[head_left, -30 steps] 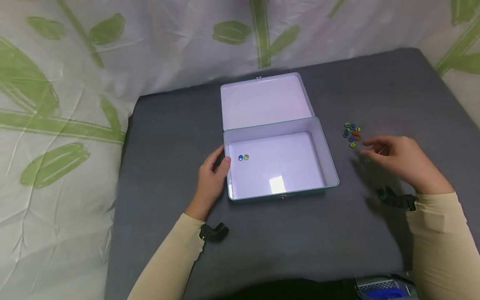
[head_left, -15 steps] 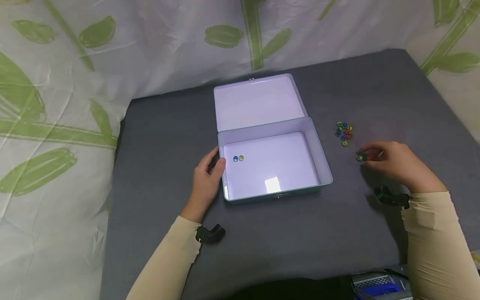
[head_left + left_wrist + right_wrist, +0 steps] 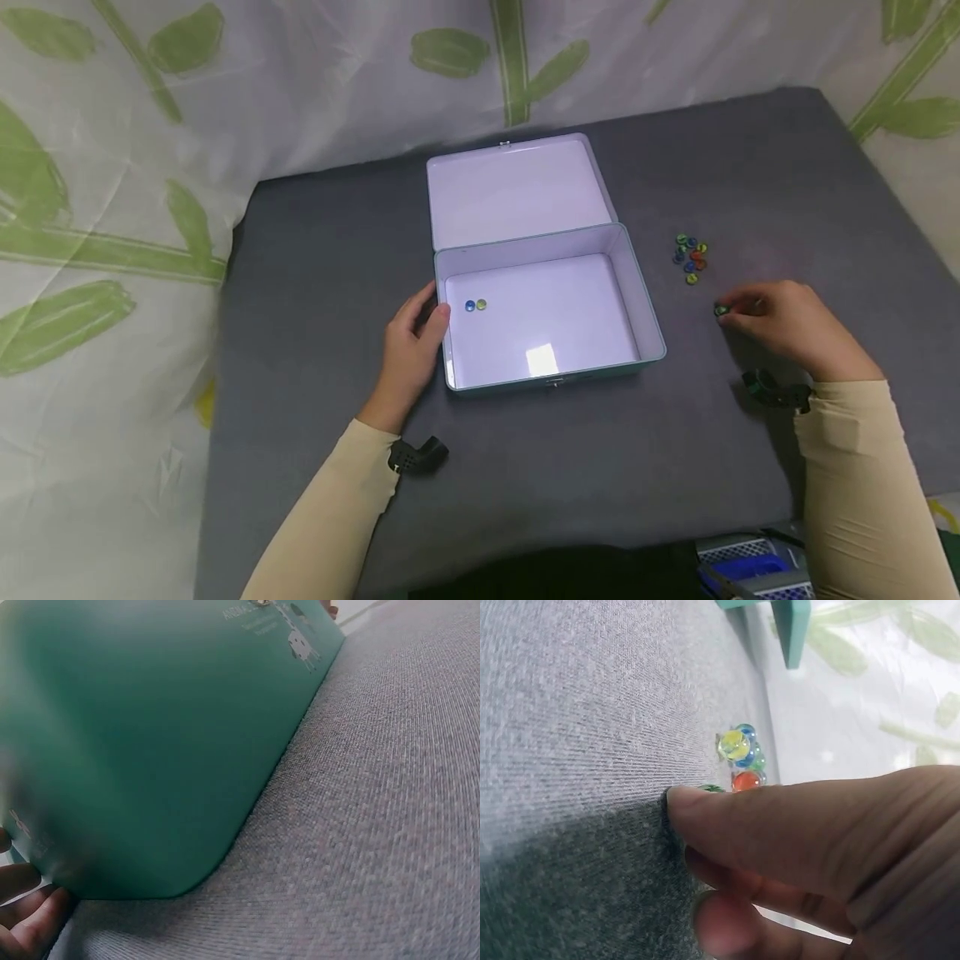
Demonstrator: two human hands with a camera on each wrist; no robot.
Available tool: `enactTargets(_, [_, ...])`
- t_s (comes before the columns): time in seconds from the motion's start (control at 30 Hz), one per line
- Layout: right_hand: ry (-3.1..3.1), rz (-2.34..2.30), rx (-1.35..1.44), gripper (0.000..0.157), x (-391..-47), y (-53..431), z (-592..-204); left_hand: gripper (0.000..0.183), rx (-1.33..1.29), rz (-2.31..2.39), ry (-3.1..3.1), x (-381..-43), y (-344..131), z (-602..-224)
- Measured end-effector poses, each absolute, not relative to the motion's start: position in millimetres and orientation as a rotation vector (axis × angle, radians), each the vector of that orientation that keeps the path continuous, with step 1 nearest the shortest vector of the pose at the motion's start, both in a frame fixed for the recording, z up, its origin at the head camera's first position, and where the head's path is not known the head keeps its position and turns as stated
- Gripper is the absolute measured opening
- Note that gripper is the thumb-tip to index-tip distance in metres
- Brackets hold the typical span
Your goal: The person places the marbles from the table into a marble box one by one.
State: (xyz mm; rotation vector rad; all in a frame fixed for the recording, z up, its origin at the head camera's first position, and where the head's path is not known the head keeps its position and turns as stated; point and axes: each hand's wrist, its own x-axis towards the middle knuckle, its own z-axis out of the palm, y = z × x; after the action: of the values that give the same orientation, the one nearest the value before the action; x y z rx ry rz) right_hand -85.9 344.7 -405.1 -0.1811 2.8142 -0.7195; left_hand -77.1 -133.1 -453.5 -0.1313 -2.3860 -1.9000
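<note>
A green tin box with a pale interior lies open on the table, its lid folded back. My left hand holds the box's left wall, thumb over the rim; in the left wrist view its fingers touch the outside low down. A blue marble and a yellow marble sit side by side inside. Right of the box, my right hand pinches a green marble between thumb and forefinger at the table surface. In the right wrist view, the thumb mostly hides this green marble.
Several loose marbles, among them a red one and a yellow one, cluster on the grey cloth just beyond my right hand. A leaf-patterned curtain hangs behind the table. A grey and blue object shows at the bottom edge.
My right thumb and forefinger have closed on the green marble, which lay between them on the cloth. The left hand stays on the box. The head view has shifted slightly.
</note>
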Motion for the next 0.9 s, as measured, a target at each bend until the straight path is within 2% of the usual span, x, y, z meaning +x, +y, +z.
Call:
enactTargets(0.47, [2.858, -0.762, -0.111, 0.028, -84.1, 339.2, -382.8, 0.052, -0.158, -1.875, -2.378, -74.9, -130.0, -444.0])
enactTargets(0.9, [2.95, -0.73, -0.317, 0.019, -84.5, 324.5, -347.3, 0.052, -0.097, -1.901, -2.4, -69.2, -120.2, -441.8])
